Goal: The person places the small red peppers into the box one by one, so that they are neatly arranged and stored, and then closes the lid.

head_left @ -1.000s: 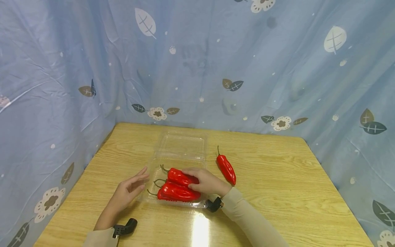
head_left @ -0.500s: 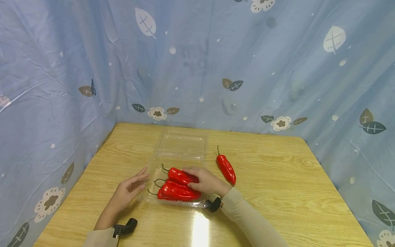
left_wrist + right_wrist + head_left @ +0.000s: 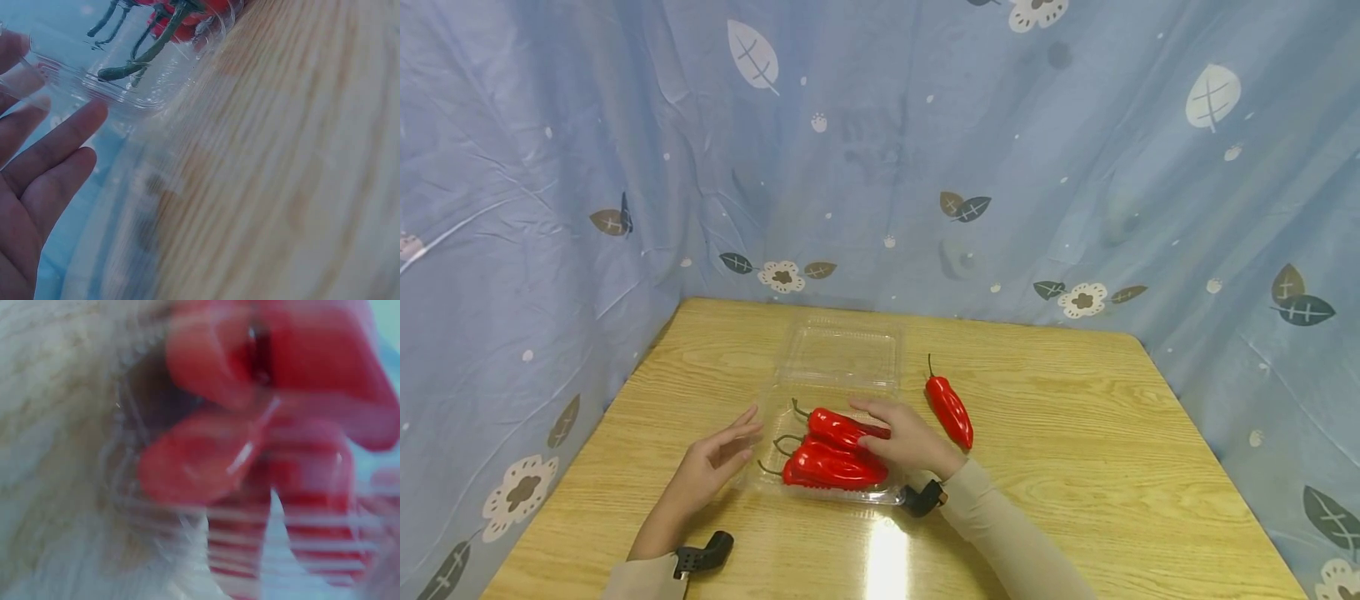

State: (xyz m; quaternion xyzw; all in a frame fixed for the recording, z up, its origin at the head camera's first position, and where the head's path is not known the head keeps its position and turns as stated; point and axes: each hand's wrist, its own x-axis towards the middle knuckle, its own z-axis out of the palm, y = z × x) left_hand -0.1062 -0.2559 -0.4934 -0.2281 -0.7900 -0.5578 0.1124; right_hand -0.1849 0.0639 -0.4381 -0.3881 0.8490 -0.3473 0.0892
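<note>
Several glossy red chili peppers with green stems lie side by side in a clear plastic clamshell box. My right hand is over the box's right side, thumb and fingers spread around the tip end of the farthest pepper; whether they touch it is hard to tell. My left hand stays at the box's left edge, its fingers loosely extended. In the left wrist view, the fingers reach to the clear wall near the stems. The right wrist view is blurred.
The box's clear lid lies folded back behind it. One loose red chili pepper rests on the wooden table to the right. A blue patterned curtain surrounds the back and sides.
My right hand has drawn slightly to the right and its fingers have opened, so more of the farthest pepper shows. My left hand has stayed in place.
</note>
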